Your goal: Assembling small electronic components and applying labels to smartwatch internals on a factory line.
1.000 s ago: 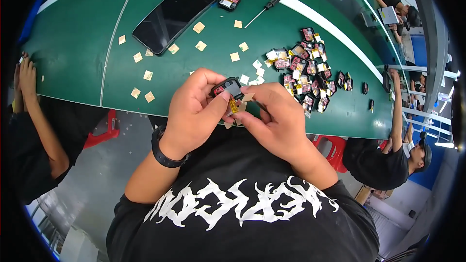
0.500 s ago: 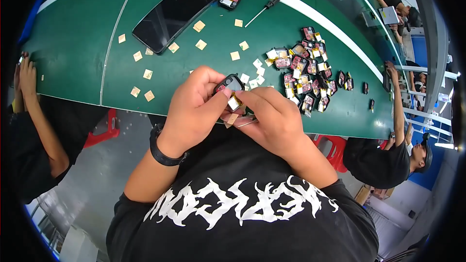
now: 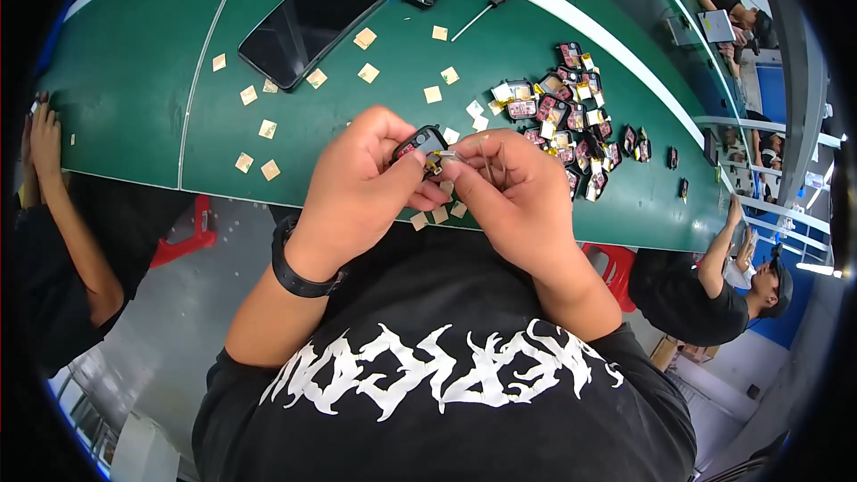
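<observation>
My left hand (image 3: 353, 187) is closed on a small black device housing (image 3: 430, 138), tilted up, with part of a red circuit board showing inside. A small silver battery (image 3: 444, 154) with yellow tape sticks out at the housing's right side. My right hand (image 3: 518, 187) pinches this battery between thumb and fingertip, close beside the housing. A thin metal shaft seems to lie among the right fingers; its kind cannot be made out. Several beige adhesive squares (image 3: 440, 214) lie at the table's near edge, just below my hands.
On the green table (image 3: 125, 116) lie a large black phone-like slab (image 3: 317, 18), a black-handled screwdriver (image 3: 486, 11) and scattered beige squares (image 3: 368, 72). A heap of similar open housings (image 3: 552, 112) sits to the right. Other people's hands (image 3: 46, 138) and arms show at both sides.
The battery has turned from lying flat-on to edge-on, lifted by my right hand. My right fingers have shifted right and curled. At right, a co-worker's arm has drawn back from the table.
</observation>
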Demonstrator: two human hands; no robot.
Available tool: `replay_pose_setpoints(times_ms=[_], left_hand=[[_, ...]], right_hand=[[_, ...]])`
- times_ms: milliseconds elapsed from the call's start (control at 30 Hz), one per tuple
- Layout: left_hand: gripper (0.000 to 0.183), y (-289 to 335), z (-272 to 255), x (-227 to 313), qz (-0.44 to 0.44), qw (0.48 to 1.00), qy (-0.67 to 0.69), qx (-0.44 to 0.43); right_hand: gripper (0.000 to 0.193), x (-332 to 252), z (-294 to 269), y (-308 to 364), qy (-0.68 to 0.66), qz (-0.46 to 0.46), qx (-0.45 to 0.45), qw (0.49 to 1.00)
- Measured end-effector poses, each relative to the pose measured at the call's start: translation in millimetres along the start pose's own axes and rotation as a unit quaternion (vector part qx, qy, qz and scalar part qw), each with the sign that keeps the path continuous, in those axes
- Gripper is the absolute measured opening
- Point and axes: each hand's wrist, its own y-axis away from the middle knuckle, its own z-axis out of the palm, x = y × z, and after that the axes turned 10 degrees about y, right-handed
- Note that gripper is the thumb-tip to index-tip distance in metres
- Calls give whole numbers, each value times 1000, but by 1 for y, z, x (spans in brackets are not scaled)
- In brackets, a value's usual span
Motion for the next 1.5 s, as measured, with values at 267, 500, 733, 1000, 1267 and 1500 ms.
replay_pose_setpoints(times_ms=[267, 500, 733, 1000, 1267, 1500], left_hand=[[13, 2, 4, -11, 63, 996, -56, 23], [13, 4, -1, -14, 88, 992, -91, -5], [19, 5, -11, -20, 111, 988, -64, -85], [23, 10, -20, -18, 104, 983, -79, -132], [23, 13, -22, -8, 74, 974, -116, -181], [20, 28, -16, -5, 10, 992, 11, -129]], right_hand=[[8, -8, 2, -5, 98, -22, 22, 995], [10, 0, 2, -6, 4, 29, -9, 1000], [10, 10, -2, -10, 8, 17, -38, 999], [18, 8, 2, -22, -195, 127, -48, 971], [19, 2, -18, -21, -41, 132, -142, 980], [25, -6, -17, -6, -238, 174, -129, 947]])
